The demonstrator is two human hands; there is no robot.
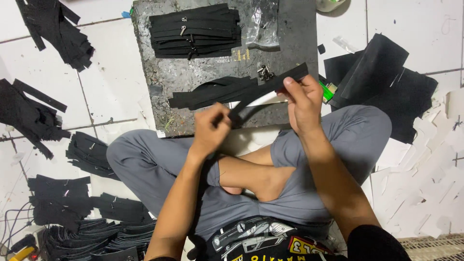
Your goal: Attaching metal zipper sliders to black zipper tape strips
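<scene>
You sit cross-legged on the white tiled floor [113, 77] in grey trousers, bare feet tucked under you, and both your hands are raised over your knees. Your left hand [209, 130] has its fingers [220, 118] curled tight around the lower end of a long black zipper strip [263, 92]. Your right hand [302, 101] pinches the same strip higher up, thumb and fingers [290, 82] closed on it, so the strip runs taut and slanting from your left fingers up past your right fingers, its far end sticking out beyond them.

Just past your fingers lies a dark, scuffed square work board [193, 72] flat on the floor. On it, right beside your left fingers, rests a loose pile of black zipper strips [208, 94], and a pale flat strip shows beneath the piece you hold. A small heap of metal zipper sliders [265, 72] sits near your right fingers. A green lighter [328, 90] lies just right of your right hand.

Farther on the board, a neat stack of black zippers with sliders fitted [195, 31] lies beside a clear plastic bag [263, 21].

Well to the right of your fingers lie black fabric sheets [382, 72]; well to the left, black scrap bundles [29, 116] are scattered.
</scene>
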